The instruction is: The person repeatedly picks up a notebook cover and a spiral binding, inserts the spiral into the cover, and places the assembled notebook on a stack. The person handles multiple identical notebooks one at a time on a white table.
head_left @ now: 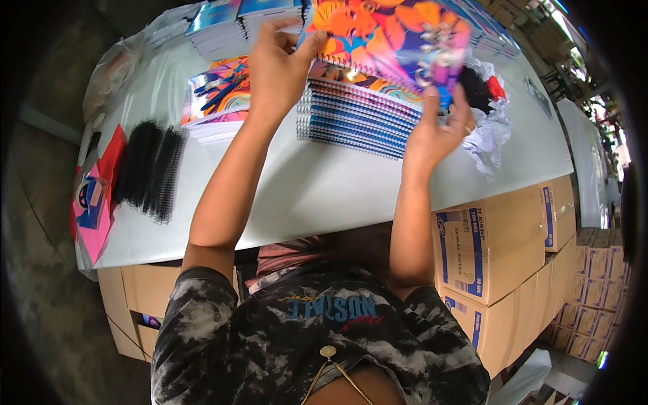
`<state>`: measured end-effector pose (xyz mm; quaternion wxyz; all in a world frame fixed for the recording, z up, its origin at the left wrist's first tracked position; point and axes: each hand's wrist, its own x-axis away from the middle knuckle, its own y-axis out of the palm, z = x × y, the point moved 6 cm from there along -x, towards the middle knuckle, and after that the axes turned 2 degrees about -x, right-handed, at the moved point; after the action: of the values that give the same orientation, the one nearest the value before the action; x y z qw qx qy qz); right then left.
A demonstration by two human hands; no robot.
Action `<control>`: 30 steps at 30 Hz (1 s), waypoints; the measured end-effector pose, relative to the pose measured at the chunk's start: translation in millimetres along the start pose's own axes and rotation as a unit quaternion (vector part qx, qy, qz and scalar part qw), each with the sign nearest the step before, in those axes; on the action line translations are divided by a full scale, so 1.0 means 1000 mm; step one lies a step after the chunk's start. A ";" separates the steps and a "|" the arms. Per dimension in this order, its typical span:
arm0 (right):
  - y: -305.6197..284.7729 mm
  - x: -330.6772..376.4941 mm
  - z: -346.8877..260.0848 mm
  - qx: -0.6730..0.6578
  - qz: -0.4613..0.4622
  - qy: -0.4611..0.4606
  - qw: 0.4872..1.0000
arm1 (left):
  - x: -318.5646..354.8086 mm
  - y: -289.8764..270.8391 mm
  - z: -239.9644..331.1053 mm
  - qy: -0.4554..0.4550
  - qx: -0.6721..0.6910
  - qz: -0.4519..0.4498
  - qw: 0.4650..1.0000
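Note:
Both hands hold a spiral notebook (378, 34) with a bright orange and purple cover, raised over a stack of spiral notebooks (358, 125). My left hand (283, 71) grips its left side, the thumb lying on the cover. Fingers of my right hand (439, 131) are closed at its lower right corner, which is slightly smeared by motion. The notebook's coil runs along its lower edge. In the stack below, the coils of several notebooks face me. To the left, blue-handled pliers (226, 94) rest on a short pile of colourful-covered pages (216, 128).
Black plastic spiral coils (148, 169) lie at the table's left, beside red and pink sheets (101, 223). Blue-covered paper stacks (216, 34) stand at the back. Crumpled white wrapping (489, 138) and a black bundle (476, 88) are at right. Cardboard boxes (506, 250) stand below the table edge.

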<state>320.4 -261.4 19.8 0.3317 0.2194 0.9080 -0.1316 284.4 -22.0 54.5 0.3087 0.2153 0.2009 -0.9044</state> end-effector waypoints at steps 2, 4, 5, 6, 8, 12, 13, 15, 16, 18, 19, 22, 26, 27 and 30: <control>0.008 0.006 0.038 0.055 -0.044 -0.010 0.997 | 0.008 0.013 -0.015 0.151 -0.260 0.051 0.952; 0.017 0.007 0.051 -0.004 -0.070 0.002 0.998 | 0.014 0.018 -0.042 0.177 -0.278 0.114 0.937; 0.020 0.011 0.051 -0.094 -0.074 0.019 0.993 | 0.018 0.016 -0.054 0.126 -0.166 0.140 0.968; 0.024 0.015 0.049 -0.185 -0.078 0.035 0.979 | 0.018 0.015 -0.067 0.071 -0.053 0.164 0.982; 0.024 0.018 0.047 -0.142 -0.055 0.048 0.987 | 0.021 0.021 -0.077 0.004 0.002 0.173 0.985; 0.021 0.022 0.047 -0.127 0.010 0.029 0.991 | 0.020 0.030 -0.081 -0.030 0.012 0.172 0.985; 0.022 0.022 0.046 -0.130 0.004 0.024 0.991 | 0.019 0.029 -0.081 -0.033 0.009 0.167 0.985; 0.017 0.025 0.045 -0.132 -0.008 0.019 0.991 | 0.020 0.022 -0.079 -0.020 -0.011 0.126 0.992; 0.015 0.026 0.047 -0.149 -0.013 0.014 0.989 | 0.021 0.015 -0.079 -0.013 -0.022 0.106 0.994; 0.009 0.032 0.056 -0.186 -0.022 0.008 0.982 | 0.026 -0.010 -0.076 0.089 -0.165 0.081 0.979; 0.001 0.033 0.056 -0.183 -0.004 -0.008 0.983 | 0.031 -0.022 -0.074 0.140 -0.234 0.068 0.960; -0.023 0.045 0.040 -0.177 0.036 -0.048 0.982 | 0.065 -0.048 -0.105 0.150 -0.446 -0.039 0.882; -0.038 0.063 0.029 -0.163 0.039 -0.078 0.983 | 0.077 -0.065 -0.118 0.119 -0.477 -0.139 0.860; -0.038 0.068 0.025 -0.166 0.026 -0.081 0.982 | 0.075 -0.069 -0.123 0.078 -0.449 -0.178 0.872; -0.024 0.082 0.002 -0.198 -0.027 -0.112 0.973 | 0.065 -0.067 -0.110 0.145 -0.451 -0.126 0.872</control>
<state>253.8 -257.8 -33.4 0.4644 0.1089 0.8787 0.0183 223.8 51.1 -53.9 0.2234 0.1546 0.6545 -0.7055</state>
